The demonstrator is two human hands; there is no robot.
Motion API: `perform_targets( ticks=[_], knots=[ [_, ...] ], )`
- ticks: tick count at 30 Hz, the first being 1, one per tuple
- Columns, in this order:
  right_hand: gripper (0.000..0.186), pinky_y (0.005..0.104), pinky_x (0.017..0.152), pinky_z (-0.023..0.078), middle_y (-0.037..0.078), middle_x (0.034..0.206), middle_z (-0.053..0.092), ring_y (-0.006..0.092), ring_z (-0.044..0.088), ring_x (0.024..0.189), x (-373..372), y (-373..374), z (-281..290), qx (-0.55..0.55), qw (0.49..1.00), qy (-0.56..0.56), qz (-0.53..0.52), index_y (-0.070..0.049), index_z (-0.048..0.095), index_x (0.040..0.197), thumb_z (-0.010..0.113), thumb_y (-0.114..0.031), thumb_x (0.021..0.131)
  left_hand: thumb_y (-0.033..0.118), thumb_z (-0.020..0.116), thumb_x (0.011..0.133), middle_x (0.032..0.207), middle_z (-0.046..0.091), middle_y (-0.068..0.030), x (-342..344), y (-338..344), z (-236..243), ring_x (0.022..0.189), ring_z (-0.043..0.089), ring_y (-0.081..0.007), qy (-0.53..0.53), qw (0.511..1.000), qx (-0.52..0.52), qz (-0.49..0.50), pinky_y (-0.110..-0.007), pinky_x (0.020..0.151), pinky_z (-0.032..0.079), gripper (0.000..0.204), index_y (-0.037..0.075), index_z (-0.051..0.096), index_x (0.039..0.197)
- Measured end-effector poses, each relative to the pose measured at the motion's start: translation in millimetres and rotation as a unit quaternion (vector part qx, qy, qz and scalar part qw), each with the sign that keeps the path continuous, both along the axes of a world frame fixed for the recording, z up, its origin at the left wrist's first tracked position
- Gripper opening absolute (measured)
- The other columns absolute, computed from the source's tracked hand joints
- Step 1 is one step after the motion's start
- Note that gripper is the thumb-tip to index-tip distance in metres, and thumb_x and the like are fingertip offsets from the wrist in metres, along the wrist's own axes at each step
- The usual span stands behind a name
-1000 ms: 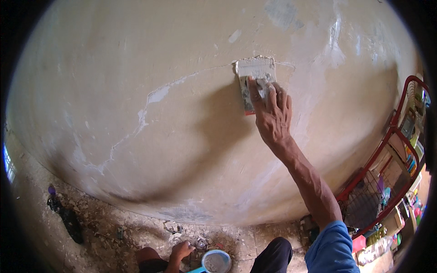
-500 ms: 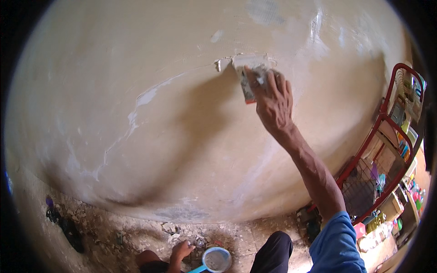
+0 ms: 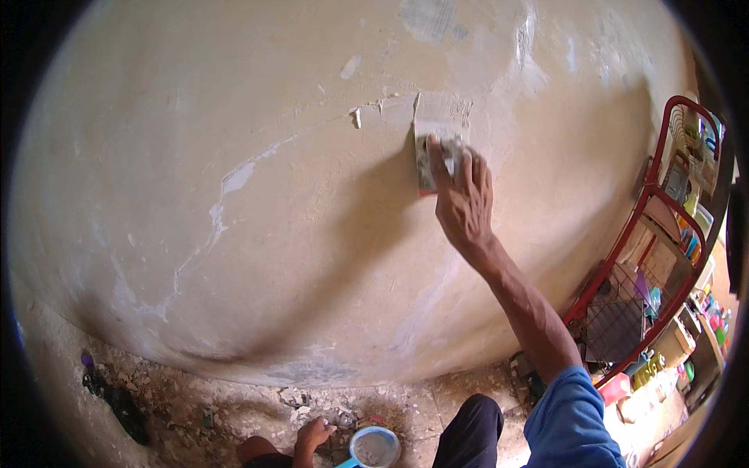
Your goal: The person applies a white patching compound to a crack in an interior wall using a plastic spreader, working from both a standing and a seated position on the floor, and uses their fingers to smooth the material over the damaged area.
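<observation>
My right hand grips a putty scraper, grey and smeared with filler, with a red edge at its lower end. Its blade lies against the beige wall, below a fresh pale patch of putty. From that patch a filled crack curves down to the left, with small raised lumps near its upper end. Low in the view, my left hand is closed near the floor; what sits at its fingertips is too small to name. Beside it is a round blue-rimmed pan with a blue handle, holding grey-white paste.
Flakes and debris litter the floor along the wall's foot. At the right stands a red metal-framed rack with household items and a wire basket. Dark objects lie at the far left. My knee is close to the wall.
My right hand and the scraper have moved slightly down the wall, and the blade stands more upright. More smoothed putty shows above it. My left hand stays beside the pan.
</observation>
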State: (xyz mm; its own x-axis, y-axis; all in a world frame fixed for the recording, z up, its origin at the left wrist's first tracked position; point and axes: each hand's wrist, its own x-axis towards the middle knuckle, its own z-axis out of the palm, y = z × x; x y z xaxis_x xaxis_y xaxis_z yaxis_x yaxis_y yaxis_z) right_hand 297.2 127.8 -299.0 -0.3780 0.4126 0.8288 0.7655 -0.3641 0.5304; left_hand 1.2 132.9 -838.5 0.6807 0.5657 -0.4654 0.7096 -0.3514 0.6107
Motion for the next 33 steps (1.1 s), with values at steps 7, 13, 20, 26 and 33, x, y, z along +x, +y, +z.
perform_targets(
  ticks=[7,13,20,26,33],
  knots=[
    [0.062,0.042,0.08,0.045,0.017,0.113,0.052,0.0322,0.05,0.098,-15,-16,21,0.085,0.995,0.042,0.027,-0.009,0.052,0.136,0.065,0.002,0.076,0.056,0.06,0.086,0.108,0.064,-0.0235,1,-2,1,0.103,0.061,-0.0388,0.0,1.0,0.001,0.003,-0.045,0.085,0.047,0.061,0.001,0.056,0.112],
    [0.053,0.0413,0.079,0.046,0.013,0.108,0.052,0.031,0.051,0.096,-19,-10,47,0.177,0.981,0.077,0.025,-0.009,0.058,0.127,0.066,0.002,0.075,0.053,0.06,0.087,0.107,0.064,-0.024,3,-2,-17,0.102,0.061,-0.0388,-0.035,0.999,0.007,0.01,-0.045,0.084,0.047,0.058,0.0,0.057,0.111],
    [0.051,0.0421,0.076,0.045,0.013,0.108,0.053,0.0323,0.051,0.097,-23,-7,43,0.169,0.983,0.065,0.017,-0.01,0.058,0.126,0.067,-0.001,0.077,0.054,0.058,0.087,0.111,0.063,-0.0245,8,-3,4,0.106,0.06,-0.0388,-0.03,1.0,-0.001,0.001,-0.046,0.088,0.047,0.062,-0.001,0.055,0.115],
    [0.062,0.0407,0.078,0.047,0.014,0.107,0.054,0.0319,0.052,0.096,-52,-1,3,0.044,0.992,0.111,0.049,-0.012,0.057,0.13,0.066,0.005,0.071,0.054,0.058,0.087,0.115,0.061,-0.0263,2,-1,4,0.11,0.058,-0.04,-0.019,1.0,-0.009,0.008,-0.045,0.091,0.046,0.065,-0.003,0.052,0.117],
    [0.049,0.0408,0.076,0.043,0.013,0.107,0.053,0.0299,0.052,0.097,-38,6,53,0.17,0.98,0.098,0.041,-0.007,0.057,0.124,0.066,-0.002,0.077,0.054,0.058,0.086,0.115,0.061,-0.0286,7,-7,20,0.109,0.059,-0.041,-0.051,0.999,-0.005,-0.006,-0.046,0.09,0.047,0.068,-0.005,0.052,0.119]
  ],
)
